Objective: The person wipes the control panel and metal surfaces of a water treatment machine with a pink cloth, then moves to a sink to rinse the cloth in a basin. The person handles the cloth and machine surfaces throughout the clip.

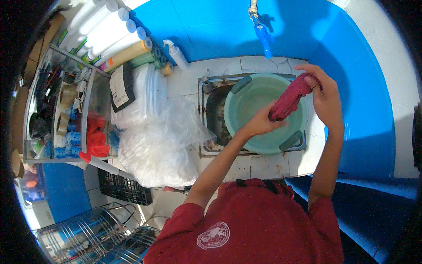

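Observation:
Both hands grip a dark red cloth (291, 97), bunched into a long roll and held at a slant. My left hand (265, 122) closes around its lower end. Around the upper end, my right hand (326, 94) has its thumb on the cloth and its fingers curled behind. The cloth is above a pale green plastic basin (247, 103) with darker green handles. Liquid seems to lie in the basin, though its depth cannot be told. Under the basin is a metal sink (216, 108), its left part showing dark and stained.
A blue-handled tap (263, 37) juts from the blue wall beyond the basin. Clear plastic bags (160, 149) heap up left of the sink, near a white spray bottle (176, 55). Further left are a glass display case (90, 94) and several rolls (110, 37). A black crate (123, 187) sits below.

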`<action>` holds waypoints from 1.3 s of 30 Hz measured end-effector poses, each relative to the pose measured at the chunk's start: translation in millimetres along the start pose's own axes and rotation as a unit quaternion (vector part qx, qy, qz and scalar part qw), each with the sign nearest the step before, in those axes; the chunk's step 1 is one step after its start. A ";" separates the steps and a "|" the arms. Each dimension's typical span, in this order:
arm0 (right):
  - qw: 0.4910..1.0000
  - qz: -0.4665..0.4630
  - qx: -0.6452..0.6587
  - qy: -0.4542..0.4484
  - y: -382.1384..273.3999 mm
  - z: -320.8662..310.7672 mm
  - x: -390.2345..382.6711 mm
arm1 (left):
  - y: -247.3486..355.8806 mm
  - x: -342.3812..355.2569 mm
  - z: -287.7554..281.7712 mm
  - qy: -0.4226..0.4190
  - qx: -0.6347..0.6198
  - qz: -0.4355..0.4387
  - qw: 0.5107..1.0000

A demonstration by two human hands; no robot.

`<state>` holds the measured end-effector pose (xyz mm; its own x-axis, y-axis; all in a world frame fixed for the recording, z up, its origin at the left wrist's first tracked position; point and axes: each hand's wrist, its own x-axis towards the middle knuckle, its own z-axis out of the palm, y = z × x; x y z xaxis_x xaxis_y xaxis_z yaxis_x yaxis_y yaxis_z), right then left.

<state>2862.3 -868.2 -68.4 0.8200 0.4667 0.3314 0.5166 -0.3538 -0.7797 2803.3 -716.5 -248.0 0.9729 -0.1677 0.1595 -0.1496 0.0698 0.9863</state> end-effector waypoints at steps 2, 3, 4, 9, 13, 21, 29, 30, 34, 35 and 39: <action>0.999 0.003 -0.012 0.047 8.7 -5.8 -4.0 | -4.9 10.0 -10.0 -0.036 0.004 -0.087 0.996; 0.997 -0.021 -0.003 0.071 19.2 -8.1 -6.5 | -5.9 15.5 -15.5 -0.028 -0.006 -0.133 0.991; 0.995 0.015 -0.009 0.103 33.5 -10.7 -9.1 | -4.9 17.4 -28.9 -0.035 -0.022 -0.163 0.986; 0.968 0.120 0.089 0.200 142.4 -0.6 -34.5 | 12.3 24.3 -36.9 0.003 -0.018 0.022 1.000; 0.927 0.256 0.229 0.149 206.1 80.7 -74.3 | 27.5 36.6 -13.1 0.064 -0.178 -0.068 0.980; 0.641 0.382 0.649 0.150 190.2 180.4 -93.2 | -2.2 73.6 30.8 0.287 -0.146 -0.012 0.947; 0.651 0.349 0.620 0.263 166.5 142.2 -41.3 | -12.3 70.8 20.0 0.331 -0.094 -0.018 0.939; 0.659 0.309 0.626 0.280 163.4 141.7 -36.5 | -13.0 72.8 18.8 0.352 -0.126 0.005 0.927; 0.765 0.186 0.493 0.370 139.4 148.6 -26.9 | -19.3 84.8 9.0 0.426 -0.229 -0.056 0.873; 0.806 0.130 0.437 0.377 133.5 148.3 -25.8 | -21.2 88.8 5.0 0.425 -0.248 -0.057 0.869; 0.953 -0.102 0.110 0.264 123.0 128.3 -26.3 | -25.9 89.0 -19.0 0.269 -0.398 -0.207 0.853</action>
<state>2872.6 -820.1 -241.2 0.7480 0.0131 0.6636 0.6617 -0.0936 -0.7439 2897.1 -714.5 -260.2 0.8859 0.1198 -0.4481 0.1850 0.7947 0.5781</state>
